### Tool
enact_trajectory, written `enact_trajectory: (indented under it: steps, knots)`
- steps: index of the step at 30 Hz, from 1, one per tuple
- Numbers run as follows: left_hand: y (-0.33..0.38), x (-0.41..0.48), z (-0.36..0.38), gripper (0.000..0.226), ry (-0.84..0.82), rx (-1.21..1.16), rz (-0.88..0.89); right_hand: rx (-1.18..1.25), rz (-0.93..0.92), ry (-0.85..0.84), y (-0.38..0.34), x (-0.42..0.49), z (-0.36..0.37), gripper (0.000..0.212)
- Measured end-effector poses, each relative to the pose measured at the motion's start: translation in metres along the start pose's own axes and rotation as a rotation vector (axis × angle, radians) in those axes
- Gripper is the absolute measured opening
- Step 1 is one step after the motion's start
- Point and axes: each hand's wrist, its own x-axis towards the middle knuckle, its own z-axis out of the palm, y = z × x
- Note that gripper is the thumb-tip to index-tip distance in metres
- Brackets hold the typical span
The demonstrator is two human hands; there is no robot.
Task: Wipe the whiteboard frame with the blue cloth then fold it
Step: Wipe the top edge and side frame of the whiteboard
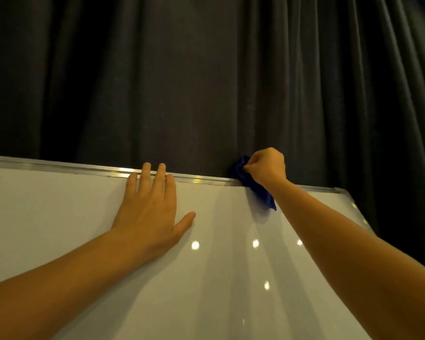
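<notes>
A whiteboard (59,217) fills the lower part of the head view, with a silver metal frame (84,168) running along its top edge. My right hand (266,168) is closed around a bunched blue cloth (258,187) and presses it on the top frame near the right corner. Part of the cloth hangs down over the white surface. My left hand (150,209) lies flat on the board with fingers spread, its fingertips reaching over the top frame.
A dark pleated curtain (206,69) hangs close behind the board. The frame's top right corner (341,191) sits just right of my right arm. Ceiling lights reflect as bright spots on the board.
</notes>
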Motion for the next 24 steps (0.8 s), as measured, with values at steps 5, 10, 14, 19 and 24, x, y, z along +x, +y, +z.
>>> enact_trajectory:
  steps: [5, 10, 14, 19, 24]
  knots:
    - [0.019, 0.006, -0.001, 0.103, -0.025, 0.013, -0.026, 0.051, -0.402, -0.206, 0.002, -0.028, 0.034, 0.017]
    - [0.047, 0.018, -0.002, 0.101, -0.024, 0.050, -0.010, -0.137, -0.562, -0.249, 0.048, -0.020, 0.024, 0.054]
    - [0.083, 0.034, 0.010, 0.101, 0.006, 0.039, -0.014, -0.216, -0.423, -0.153, 0.108, 0.009, 0.005, 0.058]
    - [0.155, 0.069, 0.034, 0.101, 0.019, 0.058, -0.004, -0.239, -0.636, -0.297, 0.132, 0.015, 0.025, 0.077]
    - [0.178, 0.090, 0.052, 0.107, 0.042, 0.103, -0.069, -0.333, -0.550, -0.211, 0.221, 0.050, -0.019, 0.071]
